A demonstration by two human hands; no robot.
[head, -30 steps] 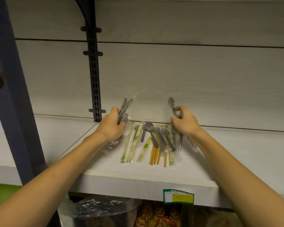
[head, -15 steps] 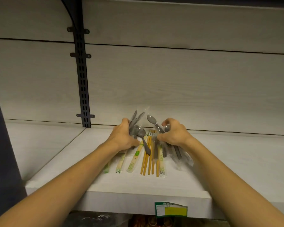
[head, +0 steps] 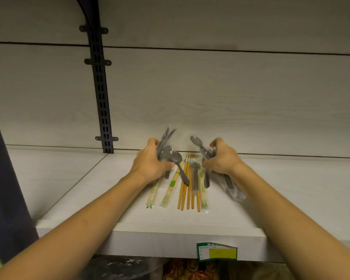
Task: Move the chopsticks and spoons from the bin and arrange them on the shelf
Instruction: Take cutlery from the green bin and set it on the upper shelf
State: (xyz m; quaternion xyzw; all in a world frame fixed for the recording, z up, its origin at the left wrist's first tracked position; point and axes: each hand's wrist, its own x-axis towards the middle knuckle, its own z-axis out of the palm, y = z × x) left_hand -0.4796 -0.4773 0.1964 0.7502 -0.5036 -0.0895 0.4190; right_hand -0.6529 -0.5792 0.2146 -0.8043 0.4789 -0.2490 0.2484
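Here my left hand (head: 150, 165) and right hand (head: 222, 158) each grip a bundle of wrapped spoons (head: 167, 152) above the shelf (head: 129, 223), held apart for separate placing. Between them, chopsticks (head: 187, 184) lie lengthwise toward its front edge; I see no bin.

spoon handles (head: 207, 179) hidden by hands | lower shelf goods (head: 190, 269) cropped

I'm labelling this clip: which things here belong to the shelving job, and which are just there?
Job: spoons in left hand; spoons in right hand; chopsticks; shelf.
Just there: price tag; black bracket.
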